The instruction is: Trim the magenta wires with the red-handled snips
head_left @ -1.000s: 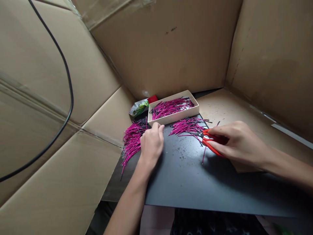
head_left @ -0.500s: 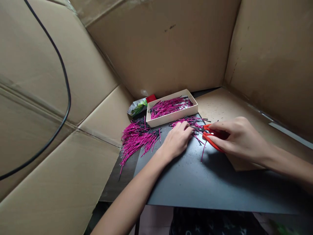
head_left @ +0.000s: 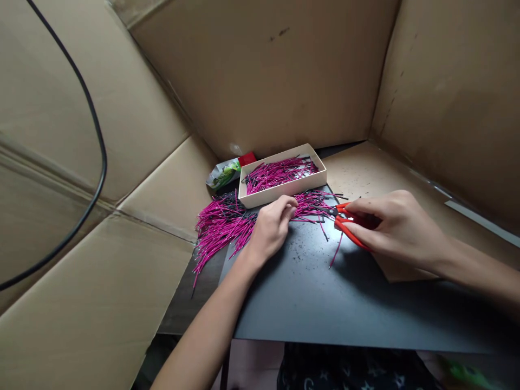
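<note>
My right hand (head_left: pixel 392 222) is closed around red-handled pliers (head_left: pixel 352 232), their dark jaws pointing left over a small heap of pink wires (head_left: pixel 306 205). Just left of that heap, my left hand (head_left: pixel 273 225) has its fingers curled together. Whatever may be between those fingertips is hidden. Right behind it stands a cream open box (head_left: pixel 280 191) with more pink, black-ended wires (head_left: pixel 276 176) inside. Another large pile of pink wires (head_left: pixel 221 230) spreads to the left of this hand. A single wire (head_left: pixel 335 250) lies below the pliers.
Tall cardboard walls (head_left: pixel 260 81) surround the dark grey table (head_left: pixel 292 303) at the back and sides. A green and red packet (head_left: pixel 227 172) lies behind the box's left end. A cardboard sheet (head_left: pixel 357 168) covers the right side. Small dark scraps (head_left: pixel 300 252) dot the tabletop.
My left hand has drawn back left from the plier jaws to the front of the box. The right hand with the pliers has stayed nearly in place. The view has shifted slightly.
</note>
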Available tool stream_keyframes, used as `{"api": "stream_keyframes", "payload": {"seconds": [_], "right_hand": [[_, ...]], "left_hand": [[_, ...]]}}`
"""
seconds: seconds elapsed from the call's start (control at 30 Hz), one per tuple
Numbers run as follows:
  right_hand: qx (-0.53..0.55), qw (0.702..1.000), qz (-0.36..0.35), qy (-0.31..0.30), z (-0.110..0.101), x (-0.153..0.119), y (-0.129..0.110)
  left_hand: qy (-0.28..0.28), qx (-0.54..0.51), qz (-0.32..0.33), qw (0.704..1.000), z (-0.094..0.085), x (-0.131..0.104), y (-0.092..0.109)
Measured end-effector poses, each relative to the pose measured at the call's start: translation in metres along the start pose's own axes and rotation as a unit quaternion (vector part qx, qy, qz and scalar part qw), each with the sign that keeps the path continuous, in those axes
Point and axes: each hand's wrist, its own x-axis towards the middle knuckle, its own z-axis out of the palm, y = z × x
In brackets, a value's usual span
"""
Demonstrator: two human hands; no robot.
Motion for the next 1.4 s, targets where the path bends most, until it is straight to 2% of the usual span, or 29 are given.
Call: {"api": "stream_keyframes", "payload": {"seconds": [0.23, 0.43, 0.7, 0.87, 1.0, 1.2, 1.4], "right_hand": [[-0.003, 1.000, 0.002, -0.004, 0.001, -0.001, 0.000], [0.001, 1.000, 0.005, -0.015, 0.000, 0.000, 0.000], [0.004, 1.000, 0.014, -0.020, 0.000, 0.000, -0.001], [0.007, 1.000, 0.014, -0.018, 0.001, -0.001, -0.001], [0.011, 1.000, 0.011, -0.019, 0.001, 0.000, -0.001], [0.011, 1.000, 0.000, -0.012, 0.001, 0.000, 0.000], [0.010, 1.000, 0.002, -0.017, 0.002, 0.000, 0.001]], "left_hand": [[0.035, -0.118, -0.099, 0.987, -0.008, -0.001, -0.001], [0.051, -0.189, -0.138, 0.971, -0.011, 0.000, 0.006], [0.054, -0.123, -0.116, 0.984, -0.013, -0.001, 0.003], [0.005, -0.107, -0.070, 0.992, -0.013, -0.001, 0.009], [-0.014, -0.152, -0.059, 0.987, -0.014, -0.001, 0.014], [0.008, -0.277, -0.115, 0.954, -0.019, -0.003, 0.010], [0.004, -0.448, -0.138, 0.884, -0.016, -0.003, 0.004]]}}
